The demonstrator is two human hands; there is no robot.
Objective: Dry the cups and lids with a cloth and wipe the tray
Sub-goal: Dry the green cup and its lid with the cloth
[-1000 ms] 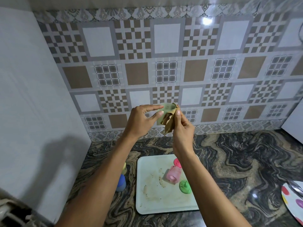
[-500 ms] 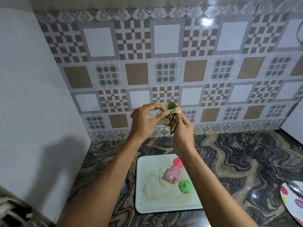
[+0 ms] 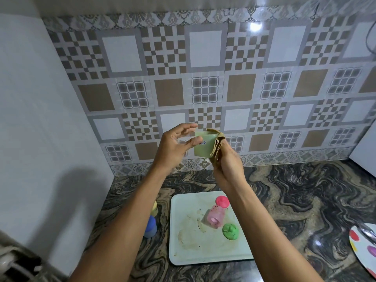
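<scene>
While we hold the pale green cup (image 3: 204, 145) up at mid-frame, our left hand (image 3: 173, 148) pinches it lightly between thumb and fingertips, the other fingers spread loose. Our right hand (image 3: 227, 165) is closed on the tan cloth (image 3: 217, 145), pressing it against the cup's right side. Below, at lower centre, the white tray (image 3: 191, 251) shows brown smears and carries a pink cup (image 3: 215, 216) on its side, a pink lid (image 3: 222, 201) and a green lid (image 3: 230, 231). With so light a pinch, we judge a firm rub could push the cup free, dropping it onto the tray or marbled counter (image 3: 305, 200).
</scene>
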